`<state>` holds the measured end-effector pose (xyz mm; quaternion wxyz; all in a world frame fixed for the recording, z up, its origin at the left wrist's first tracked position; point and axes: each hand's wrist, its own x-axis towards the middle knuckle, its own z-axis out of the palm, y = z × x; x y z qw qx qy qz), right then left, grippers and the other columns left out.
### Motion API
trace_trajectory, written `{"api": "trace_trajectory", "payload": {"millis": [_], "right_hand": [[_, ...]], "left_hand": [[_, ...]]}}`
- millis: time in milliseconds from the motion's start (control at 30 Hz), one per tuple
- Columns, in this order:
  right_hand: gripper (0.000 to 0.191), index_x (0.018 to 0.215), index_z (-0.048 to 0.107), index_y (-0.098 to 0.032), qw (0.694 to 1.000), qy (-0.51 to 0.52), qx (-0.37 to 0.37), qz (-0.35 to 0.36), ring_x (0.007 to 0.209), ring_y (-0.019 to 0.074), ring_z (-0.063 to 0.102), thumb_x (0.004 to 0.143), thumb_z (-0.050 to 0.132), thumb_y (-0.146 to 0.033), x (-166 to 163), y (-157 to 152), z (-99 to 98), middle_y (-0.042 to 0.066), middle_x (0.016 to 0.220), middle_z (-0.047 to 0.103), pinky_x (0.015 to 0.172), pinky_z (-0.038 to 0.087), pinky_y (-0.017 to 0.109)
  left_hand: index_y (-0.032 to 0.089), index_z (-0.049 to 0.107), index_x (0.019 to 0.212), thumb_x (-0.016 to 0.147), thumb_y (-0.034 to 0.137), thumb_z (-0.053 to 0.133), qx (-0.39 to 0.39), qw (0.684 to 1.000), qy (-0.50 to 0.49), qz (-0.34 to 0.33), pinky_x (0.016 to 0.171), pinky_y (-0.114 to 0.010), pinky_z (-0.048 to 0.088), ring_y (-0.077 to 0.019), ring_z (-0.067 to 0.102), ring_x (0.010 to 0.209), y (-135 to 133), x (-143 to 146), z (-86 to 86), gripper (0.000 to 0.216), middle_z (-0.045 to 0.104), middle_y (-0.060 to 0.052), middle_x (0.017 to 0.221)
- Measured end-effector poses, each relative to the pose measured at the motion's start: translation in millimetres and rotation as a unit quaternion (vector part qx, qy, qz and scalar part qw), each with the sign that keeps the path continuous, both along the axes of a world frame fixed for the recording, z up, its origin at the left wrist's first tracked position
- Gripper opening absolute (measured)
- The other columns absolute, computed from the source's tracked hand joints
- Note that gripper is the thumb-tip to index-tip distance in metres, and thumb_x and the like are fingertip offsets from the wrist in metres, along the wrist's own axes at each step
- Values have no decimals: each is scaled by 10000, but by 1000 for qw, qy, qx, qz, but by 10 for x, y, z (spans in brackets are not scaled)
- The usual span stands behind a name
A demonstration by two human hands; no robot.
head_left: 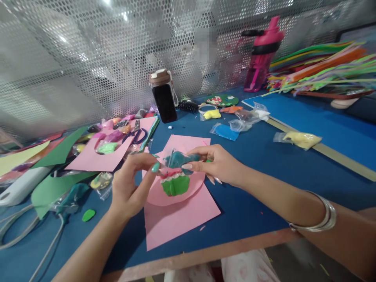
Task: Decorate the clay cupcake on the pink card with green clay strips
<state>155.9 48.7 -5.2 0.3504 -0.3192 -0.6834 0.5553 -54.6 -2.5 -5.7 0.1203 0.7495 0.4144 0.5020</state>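
Table edge (pixel 235 244) close; left hand (pixel 129 186), right hand (pixel 219 164) pinch, perhaps, clay (pixel 179 159).

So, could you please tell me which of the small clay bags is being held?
The teal bag, pinched between the left hand and right hand over the pink paper; the blue bag and yellow bag lie untouched on the table.

Left hand (pixel 129 188), right hand (pixel 219 164): close together, fingertips pinched.

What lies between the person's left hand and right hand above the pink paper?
In the head view, a teal clay packet in clear wrap spans the gap, pinched by the left hand and the right hand.
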Motion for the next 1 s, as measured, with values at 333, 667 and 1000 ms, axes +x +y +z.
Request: {"api": "trace_trajectory", "payload": {"millis": [333, 667, 1000], "right_hand": [[199, 830, 660, -63, 999, -25, 12, -17, 334, 33, 390, 713, 664, -223, 19, -25, 57, -33, 505, 556, 339, 291, 191], [206, 765, 651, -70, 999, -29, 6, -19, 336, 27, 376, 714, 674, -269, 10, -24, 51, -40, 482, 522, 334, 266, 187], [215, 706, 638, -87, 1000, -15, 5, -5, 358, 31, 377, 708, 680, -298, 21, -27, 51, -48, 481, 486, 362, 274, 193]], "left_hand": [[182, 587, 902, 719, 71, 587, 33, 997, 68, 6, 656, -227, 505, -119, 589, 708, -41, 18, 11, 215, 627, -16, 809], [187, 577, 975, 738, 90, 588, -11, 1000, 26, -8, 697, -198, 511, -115, 624, 745, -53, -10, -3, 256, 643, -15, 851], [192, 572, 950, 744, 90, 600, -20, 1000, 14, 17, 674, -193, 519, -104, 635, 701, -37, 26, -10, 232, 641, 3, 800]]}}
